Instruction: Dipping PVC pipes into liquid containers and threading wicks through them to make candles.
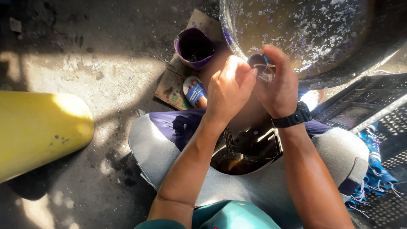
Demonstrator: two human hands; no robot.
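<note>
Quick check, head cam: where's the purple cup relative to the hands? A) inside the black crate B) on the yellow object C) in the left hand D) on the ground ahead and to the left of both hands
D: the purple cup stands on flattened cardboard on the ground, apart from the left hand and right hand, which meet around a small blue-rimmed round object.

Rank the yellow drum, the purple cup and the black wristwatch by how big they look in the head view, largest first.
1. Yellow drum, though it sits nearer the camera.
2. Purple cup.
3. Black wristwatch on the right hand.
</note>
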